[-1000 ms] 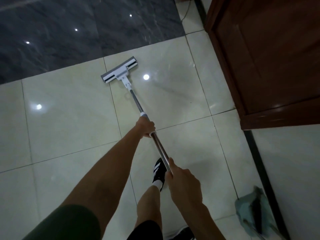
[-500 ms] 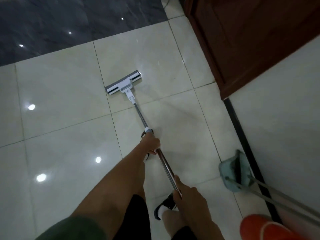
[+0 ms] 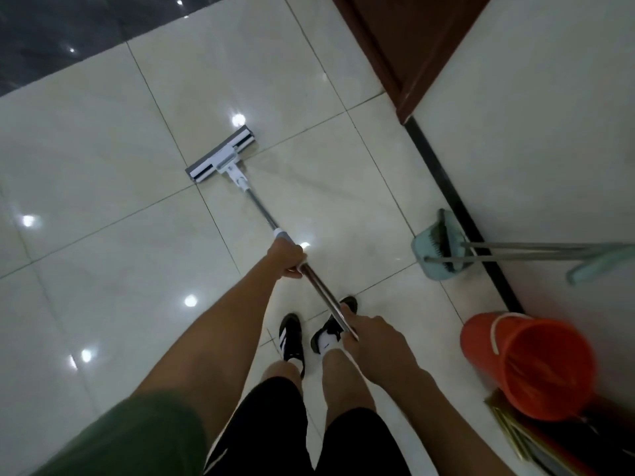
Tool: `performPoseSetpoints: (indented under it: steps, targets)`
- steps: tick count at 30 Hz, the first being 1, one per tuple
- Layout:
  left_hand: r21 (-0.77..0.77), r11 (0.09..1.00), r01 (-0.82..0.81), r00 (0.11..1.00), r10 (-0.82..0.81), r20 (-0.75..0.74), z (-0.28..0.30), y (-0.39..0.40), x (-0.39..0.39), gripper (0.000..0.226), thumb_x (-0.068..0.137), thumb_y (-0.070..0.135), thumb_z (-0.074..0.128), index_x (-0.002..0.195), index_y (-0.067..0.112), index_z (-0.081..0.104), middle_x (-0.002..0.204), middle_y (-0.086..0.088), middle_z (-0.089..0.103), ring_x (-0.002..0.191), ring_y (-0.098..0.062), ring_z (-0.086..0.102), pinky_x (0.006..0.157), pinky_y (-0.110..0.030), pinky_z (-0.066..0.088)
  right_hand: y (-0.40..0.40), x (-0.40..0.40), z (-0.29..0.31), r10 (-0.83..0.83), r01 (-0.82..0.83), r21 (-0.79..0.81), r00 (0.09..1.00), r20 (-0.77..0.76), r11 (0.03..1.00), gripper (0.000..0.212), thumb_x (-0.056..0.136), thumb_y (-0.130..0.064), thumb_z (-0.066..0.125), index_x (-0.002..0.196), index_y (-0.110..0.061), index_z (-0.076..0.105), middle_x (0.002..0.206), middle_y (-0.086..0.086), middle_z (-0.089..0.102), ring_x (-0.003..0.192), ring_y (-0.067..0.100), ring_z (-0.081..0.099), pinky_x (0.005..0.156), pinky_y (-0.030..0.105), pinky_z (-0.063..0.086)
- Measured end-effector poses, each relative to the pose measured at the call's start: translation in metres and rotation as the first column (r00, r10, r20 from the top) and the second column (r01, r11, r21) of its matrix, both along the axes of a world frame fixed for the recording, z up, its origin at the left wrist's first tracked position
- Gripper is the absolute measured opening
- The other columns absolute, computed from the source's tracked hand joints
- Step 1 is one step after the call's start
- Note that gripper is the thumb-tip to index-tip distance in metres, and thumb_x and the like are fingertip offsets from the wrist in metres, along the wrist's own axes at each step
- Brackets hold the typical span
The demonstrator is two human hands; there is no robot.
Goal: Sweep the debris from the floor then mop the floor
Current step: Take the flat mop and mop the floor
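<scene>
A flat mop with a grey and white head (image 3: 221, 154) lies on the glossy cream tile floor (image 3: 103, 139), and its metal pole (image 3: 323, 293) slants back toward me. My left hand (image 3: 287, 258) grips the pole just below its grey collar. My right hand (image 3: 376, 333) grips the pole's near end above my shoes. The mop head sits flat across a tile joint.
A teal dustpan (image 3: 434, 247) with a broom in it leans against the white wall (image 3: 549, 132) at right. An orange bucket (image 3: 529, 365) stands at lower right by the wall. A brown wooden door (image 3: 412, 39) fills the upper right. Dark tiles (image 3: 51, 32) lie at upper left.
The mop head has been pulled back toward me across the tiles as I stepped backward. The dustpan and the orange bucket have come fully into view at right.
</scene>
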State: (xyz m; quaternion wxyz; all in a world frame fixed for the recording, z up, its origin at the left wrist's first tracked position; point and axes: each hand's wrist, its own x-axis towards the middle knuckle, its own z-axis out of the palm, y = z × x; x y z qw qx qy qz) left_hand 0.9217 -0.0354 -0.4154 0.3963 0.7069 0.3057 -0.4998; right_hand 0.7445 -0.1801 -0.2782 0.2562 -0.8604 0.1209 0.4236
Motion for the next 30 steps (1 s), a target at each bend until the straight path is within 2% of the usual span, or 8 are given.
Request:
performPoseSetpoints:
  steps: [4, 8, 12, 15, 19, 22, 25, 30]
  targets:
    - [0.014, 0.999, 0.035, 0.999, -0.035, 0.01, -0.002, 0.021, -0.017, 0.03, 0.094, 0.008, 0.062, 0.119, -0.007, 0.056, 0.096, -0.023, 0.072, 0.086, -0.034, 0.074, 0.077, -0.044, 0.061, 0.026, -0.023, -0.001, -0.023, 0.022, 0.001, 0.999, 0.03, 1.0, 0.054, 0.104, -0.035, 0.041, 0.155, -0.034, 0.024, 0.113, 0.007, 0.062, 0.095, 0.021, 0.059, 0.079, 0.033, 0.049]
    - [-0.006, 1.0, 0.028, 0.998, -0.027, 0.049, -0.005, 0.027, -0.037, 0.02, 0.094, 0.006, 0.061, 0.11, -0.006, 0.058, 0.083, -0.019, 0.07, 0.069, -0.029, 0.072, 0.065, -0.041, 0.062, 0.037, -0.044, 0.0, -0.04, 0.04, 0.004, 0.997, 0.065, 0.999, 0.053, 0.103, -0.029, 0.042, 0.154, -0.028, 0.028, 0.101, 0.004, 0.066, 0.08, 0.018, 0.062, 0.07, 0.032, 0.054]
    - [-0.032, 0.999, -0.008, 1.0, 0.009, 0.017, 0.0, 0.017, -0.064, 0.01, 0.092, 0.006, 0.065, 0.093, 0.001, 0.057, 0.078, -0.016, 0.07, 0.081, -0.032, 0.072, 0.089, -0.045, 0.058, 0.021, -0.07, 0.003, 0.005, -0.002, -0.032, 0.997, 0.079, 0.999, 0.053, 0.103, -0.032, 0.04, 0.154, -0.031, 0.026, 0.104, 0.003, 0.065, 0.083, 0.019, 0.061, 0.07, 0.032, 0.052]
    - [-0.071, 0.996, -0.05, 0.997, 0.053, 0.052, 0.002, 0.0, -0.09, 0.017, 0.092, 0.004, 0.065, 0.102, 0.0, 0.052, 0.088, -0.018, 0.069, 0.084, -0.034, 0.073, 0.086, -0.05, 0.058, -0.004, -0.091, 0.006, 0.017, -0.013, -0.048, 0.996, 0.092, 0.999, 0.053, 0.103, -0.035, 0.039, 0.154, -0.033, 0.027, 0.109, 0.0, 0.064, 0.08, 0.014, 0.054, 0.068, 0.027, 0.046]
    - [-0.108, 0.992, -0.072, 0.994, 0.08, 0.074, 0.007, -0.032, -0.132, 0.035, 0.092, 0.006, 0.065, 0.121, 0.0, 0.047, 0.106, -0.024, 0.068, 0.081, -0.033, 0.074, 0.074, -0.049, 0.061, -0.044, -0.127, 0.016, 0.054, -0.047, -0.081, 0.994, 0.096, 0.996, 0.053, 0.103, -0.036, 0.04, 0.155, -0.034, 0.026, 0.113, -0.001, 0.064, 0.087, 0.015, 0.058, 0.072, 0.026, 0.048]
    - [-0.116, 0.991, -0.07, 0.996, 0.076, 0.055, 0.015, -0.058, -0.163, 0.035, 0.093, 0.003, 0.062, 0.124, -0.002, 0.046, 0.103, -0.021, 0.069, 0.076, -0.031, 0.074, 0.069, -0.049, 0.062, -0.068, -0.156, 0.025, 0.034, -0.024, -0.097, 0.994, 0.106, 0.995, 0.051, 0.103, -0.037, 0.042, 0.153, -0.034, 0.03, 0.111, -0.001, 0.064, 0.087, 0.015, 0.061, 0.074, 0.028, 0.053]
    - [-0.123, 0.992, -0.038, 0.997, 0.046, 0.061, 0.026, -0.08, -0.187, 0.038, 0.092, 0.002, 0.063, 0.123, 0.0, 0.042, 0.107, -0.024, 0.067, 0.081, -0.034, 0.074, 0.067, -0.049, 0.062, -0.089, -0.181, 0.036, 0.032, -0.019, -0.125, 0.995, 0.099, 0.992, 0.048, 0.103, -0.038, 0.043, 0.15, -0.035, 0.033, 0.11, -0.002, 0.065, 0.089, 0.015, 0.063, 0.078, 0.031, 0.056]
    - [-0.177, 0.983, -0.053, 0.996, 0.064, 0.056, 0.034, -0.116, -0.219, 0.032, 0.091, -0.003, 0.063, 0.118, -0.005, 0.046, 0.107, -0.027, 0.064, 0.078, -0.033, 0.072, 0.073, -0.051, 0.061, -0.123, -0.21, 0.058, 0.021, -0.004, -0.162, 0.995, 0.101, 0.987, 0.044, 0.102, -0.038, 0.045, 0.145, -0.035, 0.038, 0.105, 0.0, 0.066, 0.085, 0.017, 0.064, 0.077, 0.034, 0.056]
